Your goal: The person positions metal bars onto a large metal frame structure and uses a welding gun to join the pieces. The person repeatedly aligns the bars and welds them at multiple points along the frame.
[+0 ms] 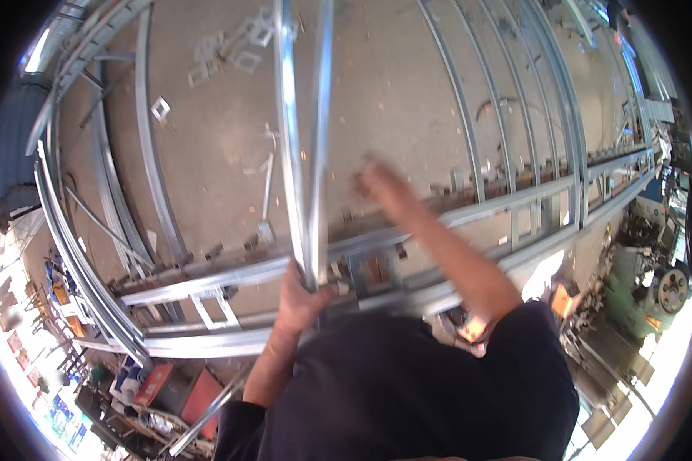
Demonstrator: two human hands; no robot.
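Note:
My left hand (pixel 300 302) is wrapped round the near end of a long shiny metal channel (pixel 288 146), where it meets the front frame rail. A second metal channel (pixel 321 100) runs close alongside, the two drawing together toward my hand. My right hand (pixel 378 183) is stretched out over the floor to the right of them, smeared by motion, so its fingers do not show clearly. Below my right forearm passes the metal rail (pixel 484 209) of the frame. A small square metal bracket (pixel 217 307) sits between the rails to the left of my left hand.
Several metal channels (pixel 507 115) cross the frame at right. More channels (pixel 152 146) lie at left, with a stacked bundle (pixel 73 253) beyond. Loose square metal pieces (pixel 246 46) lie scattered on the concrete floor (pixel 392 84). A green machine (pixel 634 280) stands at lower right.

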